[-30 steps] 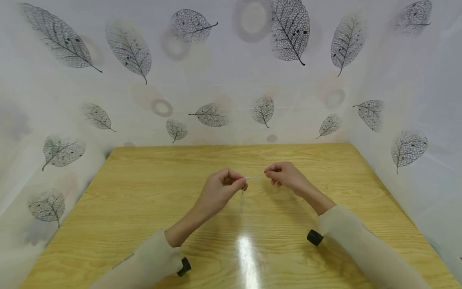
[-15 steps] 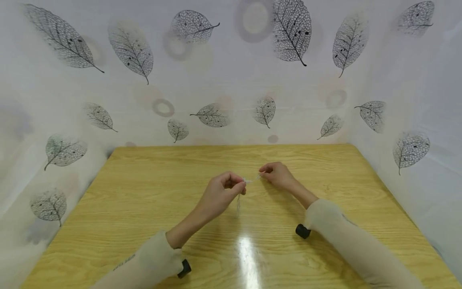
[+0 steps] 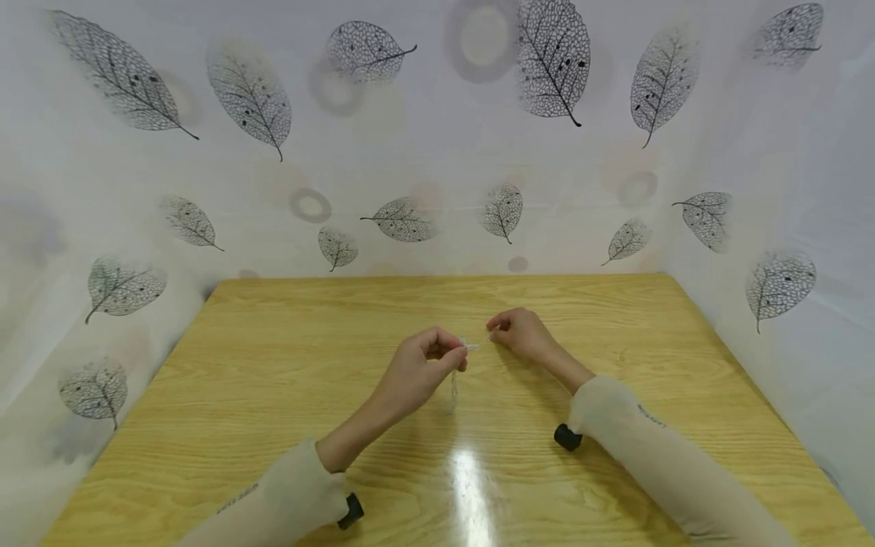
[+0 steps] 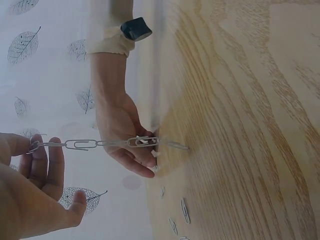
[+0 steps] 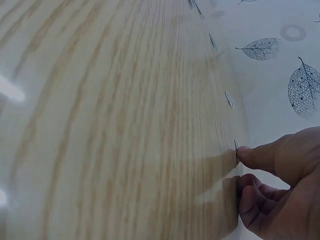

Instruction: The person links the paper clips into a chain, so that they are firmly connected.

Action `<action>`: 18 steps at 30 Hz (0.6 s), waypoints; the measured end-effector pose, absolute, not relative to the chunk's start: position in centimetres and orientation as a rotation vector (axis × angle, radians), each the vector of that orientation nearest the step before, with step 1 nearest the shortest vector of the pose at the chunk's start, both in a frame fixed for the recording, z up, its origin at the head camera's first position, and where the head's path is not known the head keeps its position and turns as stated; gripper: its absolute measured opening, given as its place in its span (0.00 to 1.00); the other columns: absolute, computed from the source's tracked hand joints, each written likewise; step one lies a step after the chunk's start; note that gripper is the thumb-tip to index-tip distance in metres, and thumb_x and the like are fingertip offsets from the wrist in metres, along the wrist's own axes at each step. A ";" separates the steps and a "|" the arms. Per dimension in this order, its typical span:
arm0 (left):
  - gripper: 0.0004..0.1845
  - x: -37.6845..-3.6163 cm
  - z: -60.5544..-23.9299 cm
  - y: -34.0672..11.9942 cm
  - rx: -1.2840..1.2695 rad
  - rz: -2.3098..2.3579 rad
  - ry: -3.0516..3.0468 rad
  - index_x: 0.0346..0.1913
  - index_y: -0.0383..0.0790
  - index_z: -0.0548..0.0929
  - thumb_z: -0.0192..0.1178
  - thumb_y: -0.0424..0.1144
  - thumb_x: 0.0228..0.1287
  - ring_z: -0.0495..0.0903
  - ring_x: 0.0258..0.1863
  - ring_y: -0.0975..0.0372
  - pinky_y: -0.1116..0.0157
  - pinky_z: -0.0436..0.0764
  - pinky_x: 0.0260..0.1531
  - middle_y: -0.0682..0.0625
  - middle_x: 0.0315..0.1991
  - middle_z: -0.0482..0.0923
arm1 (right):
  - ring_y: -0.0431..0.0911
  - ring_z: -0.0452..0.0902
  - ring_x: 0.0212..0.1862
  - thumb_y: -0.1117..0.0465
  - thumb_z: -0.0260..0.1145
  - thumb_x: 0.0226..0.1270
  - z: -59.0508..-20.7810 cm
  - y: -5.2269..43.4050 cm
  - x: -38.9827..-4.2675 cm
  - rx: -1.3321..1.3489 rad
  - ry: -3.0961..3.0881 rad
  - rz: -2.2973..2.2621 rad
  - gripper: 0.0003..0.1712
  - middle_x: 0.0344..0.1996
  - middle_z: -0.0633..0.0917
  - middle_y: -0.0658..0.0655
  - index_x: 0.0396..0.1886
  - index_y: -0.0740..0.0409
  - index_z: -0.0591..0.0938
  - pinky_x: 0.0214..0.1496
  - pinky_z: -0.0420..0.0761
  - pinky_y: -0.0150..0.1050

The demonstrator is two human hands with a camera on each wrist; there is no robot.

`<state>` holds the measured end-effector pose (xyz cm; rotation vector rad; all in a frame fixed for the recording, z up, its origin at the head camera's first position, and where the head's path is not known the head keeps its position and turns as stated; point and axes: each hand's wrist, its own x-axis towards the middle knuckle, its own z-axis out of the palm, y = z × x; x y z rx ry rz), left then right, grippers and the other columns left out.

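Note:
My left hand [image 3: 417, 371] pinches the top of a paper clip chain [image 4: 80, 145] between thumb and fingertips, above the table. Several silver clips are linked in it, and the chain hangs freely, faint below the hand in the head view. To the right, my right hand [image 3: 529, 334] is low at the tabletop, thumb and forefinger a little apart. In the right wrist view its thumb tip touches a loose paper clip [image 5: 237, 145] lying on the wood, with the other fingers curled beneath. The chain overlaps the right hand in the left wrist view.
More loose paper clips [image 4: 185, 210] lie on the wooden table [image 3: 273, 365]; the right wrist view has another clip [image 5: 229, 99] farther along. A leaf-print cloth [image 3: 437, 137] stands behind the table and along both sides. Each sleeve carries a black wrist camera [image 3: 567, 437].
My right hand has moved left and lower toward the tabletop, nearer the left hand. The left hand has sunk slightly, still holding the paper clip chain.

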<state>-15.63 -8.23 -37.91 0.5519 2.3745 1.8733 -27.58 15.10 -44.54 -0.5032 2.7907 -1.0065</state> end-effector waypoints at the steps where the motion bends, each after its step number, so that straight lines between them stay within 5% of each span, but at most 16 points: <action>1: 0.06 -15.6 -37.9 -8.2 0.551 1.874 2.375 0.43 0.34 0.83 0.61 0.35 0.76 0.83 0.41 0.49 0.68 0.71 0.32 0.48 0.35 0.85 | 0.53 0.81 0.46 0.66 0.68 0.73 -44.6 15.1 -27.6 -0.508 2.795 -1.000 0.11 0.45 0.87 0.61 0.50 0.65 0.88 0.49 0.81 0.50; 18: 0.07 -15.7 -38.2 -8.2 0.562 1.890 2.375 0.43 0.33 0.83 0.62 0.36 0.76 0.84 0.39 0.52 0.68 0.72 0.32 0.48 0.35 0.86 | 0.51 0.84 0.42 0.67 0.71 0.69 -45.0 14.8 -28.0 -0.488 2.845 -0.956 0.04 0.35 0.89 0.57 0.36 0.63 0.90 0.48 0.83 0.49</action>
